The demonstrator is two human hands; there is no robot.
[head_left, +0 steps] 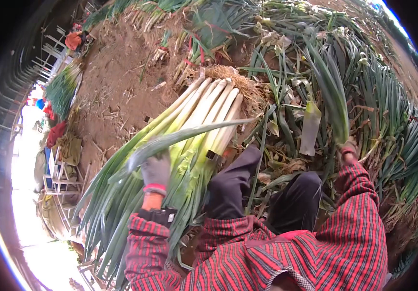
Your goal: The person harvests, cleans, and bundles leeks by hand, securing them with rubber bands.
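A thick bundle of leeks [209, 111] lies in front of me, white stems and roots pointing away, green leaves toward me. My left hand [155, 170], in a grey glove, is over its leaves. One long leek leaf [194, 130] crosses above the bundle, and my left fingers appear closed on it, though they are partly covered. At the right, my right hand [348, 147] is closed around a leek [334, 92] whose green leaves point away from me. A small dark shiny piece [213, 155] shows at the bundle's right side.
More leeks [398, 111] are heaped along the right. Loose leaves and a pale peeled piece [311, 128] lie before my knees. Brown soil [116, 63] stretches ahead left. Another person [74, 40] is far left, near a leek bundle [64, 89] and metal frames [63, 179].
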